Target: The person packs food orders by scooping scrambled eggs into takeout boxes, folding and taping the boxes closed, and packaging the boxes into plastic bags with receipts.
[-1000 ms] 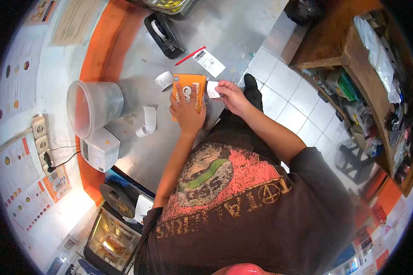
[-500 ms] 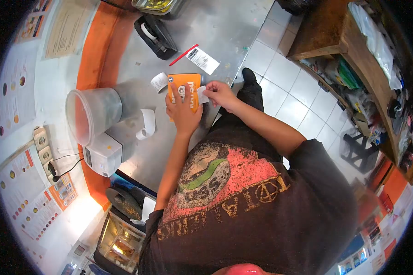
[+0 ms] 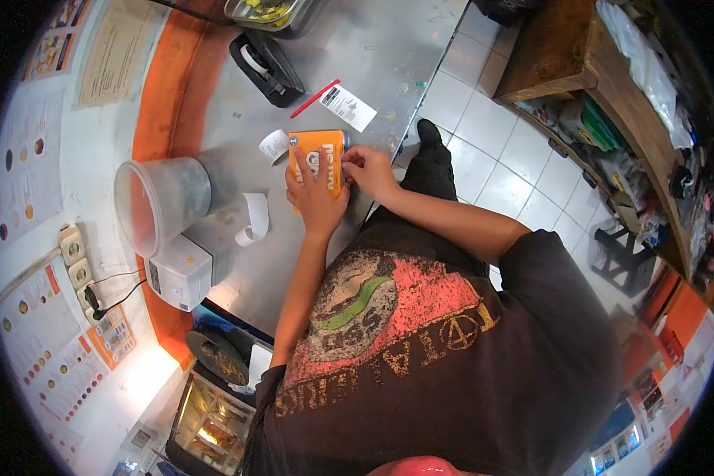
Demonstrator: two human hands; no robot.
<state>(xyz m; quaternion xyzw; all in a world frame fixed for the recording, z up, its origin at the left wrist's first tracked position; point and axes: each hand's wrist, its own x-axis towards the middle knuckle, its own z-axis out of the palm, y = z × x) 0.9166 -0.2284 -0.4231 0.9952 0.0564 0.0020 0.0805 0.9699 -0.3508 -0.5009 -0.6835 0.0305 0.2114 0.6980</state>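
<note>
Both hands work at an orange box (image 3: 332,143), closed as it looks.
The left hand (image 3: 319,209) spreads over its top, grip open; the right hand (image 3: 372,174) meets its side edge, fingertips close together, though whether they clamp anything cannot be told. Just beyond the grip, a curled paper (image 3: 274,146), a printed slip (image 3: 347,108) and a paper strip (image 3: 256,216) lie off the box; farther stands a tape dispenser (image 3: 279,87).
</note>
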